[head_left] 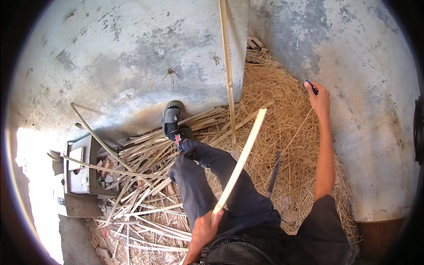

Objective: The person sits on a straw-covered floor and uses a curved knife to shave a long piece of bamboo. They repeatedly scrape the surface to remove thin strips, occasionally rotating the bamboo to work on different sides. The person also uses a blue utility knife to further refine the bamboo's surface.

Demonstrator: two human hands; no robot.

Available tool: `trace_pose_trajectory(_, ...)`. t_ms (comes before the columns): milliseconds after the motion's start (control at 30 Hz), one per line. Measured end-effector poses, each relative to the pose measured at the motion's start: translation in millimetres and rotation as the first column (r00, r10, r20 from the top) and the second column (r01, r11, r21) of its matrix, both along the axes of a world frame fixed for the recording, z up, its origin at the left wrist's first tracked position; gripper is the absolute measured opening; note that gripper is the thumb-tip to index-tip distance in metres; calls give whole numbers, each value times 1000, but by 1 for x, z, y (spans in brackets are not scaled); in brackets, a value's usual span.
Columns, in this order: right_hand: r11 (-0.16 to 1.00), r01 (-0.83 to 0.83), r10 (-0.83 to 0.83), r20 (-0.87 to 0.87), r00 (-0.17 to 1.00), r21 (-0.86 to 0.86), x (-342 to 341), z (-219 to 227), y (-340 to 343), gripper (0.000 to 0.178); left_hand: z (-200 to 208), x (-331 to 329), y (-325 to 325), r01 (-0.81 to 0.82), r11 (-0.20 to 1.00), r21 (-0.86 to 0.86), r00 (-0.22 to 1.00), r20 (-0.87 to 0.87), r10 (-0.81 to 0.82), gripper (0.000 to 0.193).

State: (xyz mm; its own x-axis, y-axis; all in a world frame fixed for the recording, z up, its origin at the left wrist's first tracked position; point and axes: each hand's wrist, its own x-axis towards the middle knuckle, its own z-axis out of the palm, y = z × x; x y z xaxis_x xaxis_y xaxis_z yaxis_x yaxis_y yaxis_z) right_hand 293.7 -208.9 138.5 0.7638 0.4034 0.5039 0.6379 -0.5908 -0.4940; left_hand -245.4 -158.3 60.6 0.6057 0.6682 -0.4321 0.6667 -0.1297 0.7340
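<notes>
My left hand (204, 227) is closed around the lower end of a long, pale bamboo strip (243, 159), which slants up and to the right across my legs. Far out to the right, near the wall, my right hand (321, 99) is closed on a small dark blue object (311, 87); its kind is hard to make out. A thin straw-coloured sliver (301, 126) trails down and left from that hand. On the shavings between my leg and right arm lies a long-bladed knife (274, 174).
Tan shavings (276, 88) cover the floor at right, and split bamboo strips (150, 221) lie heaped at left. One strip (227, 57) leans on the grey wall (132, 57). A worn box-like casing (81, 163) stands at left. My shod foot (171, 117) rests near the wall.
</notes>
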Motion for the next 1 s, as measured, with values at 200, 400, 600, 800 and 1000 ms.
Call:
trace_pose_trajectory(200,981,25,-24,10,1000,-192,-20,-24,-22,46,19,31,22,-150,971,185,976,187,115,38)
trace_pose_trajectory(400,879,-411,389,136,911,242,-135,-27,-18,41,47,71,41,-167,959,228,945,314,90,39)
trace_pose_trajectory(600,653,-741,737,91,669,158,-230,-29,-17,33,58,92,39,-123,962,244,930,365,27,38)
trace_pose_trajectory(800,632,-768,756,139,640,100,-252,-34,-14,32,60,97,34,-85,969,231,915,404,-16,42)
trace_pose_trajectory(1000,637,-767,752,163,639,69,-259,-33,-11,31,63,99,34,-80,966,246,921,390,-23,42)
